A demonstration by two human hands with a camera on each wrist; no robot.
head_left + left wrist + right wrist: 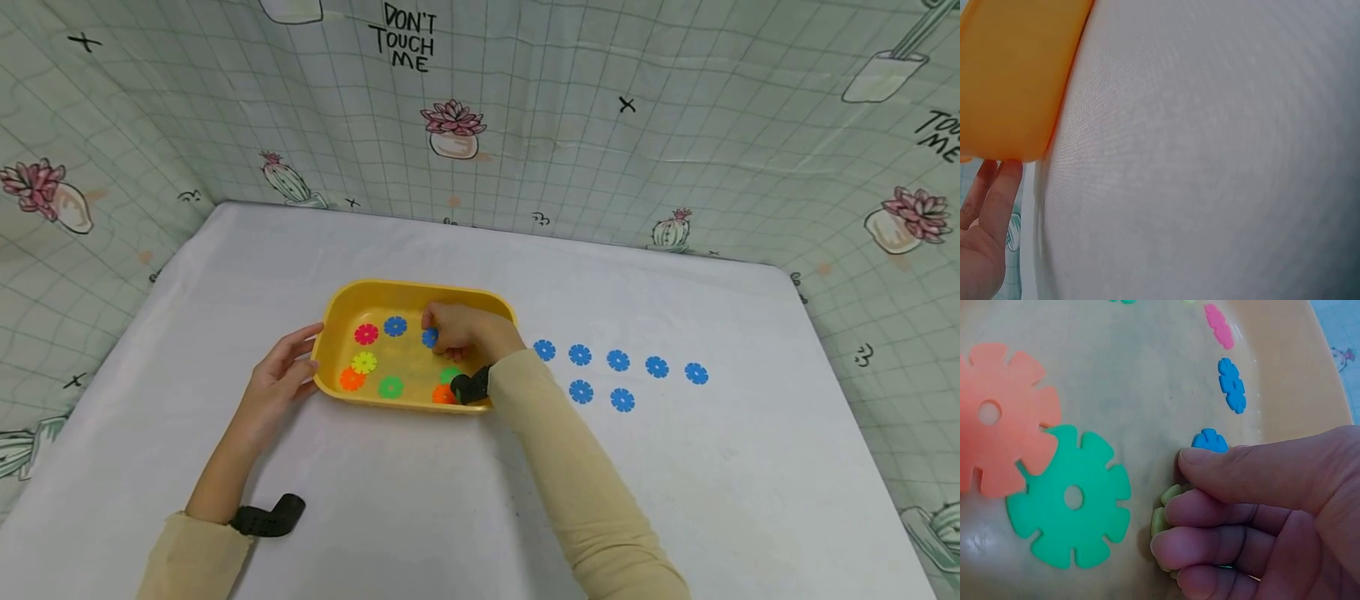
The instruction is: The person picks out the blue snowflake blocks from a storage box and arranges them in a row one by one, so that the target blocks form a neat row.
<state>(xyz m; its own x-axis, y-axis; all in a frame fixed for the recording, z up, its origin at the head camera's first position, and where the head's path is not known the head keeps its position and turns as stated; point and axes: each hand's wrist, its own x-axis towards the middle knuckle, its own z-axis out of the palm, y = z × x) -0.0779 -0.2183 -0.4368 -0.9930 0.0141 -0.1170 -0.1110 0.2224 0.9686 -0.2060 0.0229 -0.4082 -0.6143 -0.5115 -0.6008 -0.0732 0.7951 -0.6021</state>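
Note:
A yellow plastic tray (408, 405) stands on the table, holding flat notched discs in several colours. My left hand (281, 375) rests straight fingers (1002, 194) against the tray's left end. Inside the tray's right half is my right hand (468, 329). Its thumb and index finger pinch a blue notched disc (1210, 440), which the thumb partly covers. A yellow-green disc (1159, 525) shows under its curled lower fingers. Close by, an orange disc (1013, 419) overlaps a green disc (1079, 519). Another blue disc (395, 326) and a pink-red disc (366, 334) lie farther left.
To the tray's right, blue discs lie in two rows on the white tablecloth (750, 467), among them a far-right disc (696, 373) and a lower-row disc (622, 400). A patterned curtain (540, 125) borders the table's back and sides.

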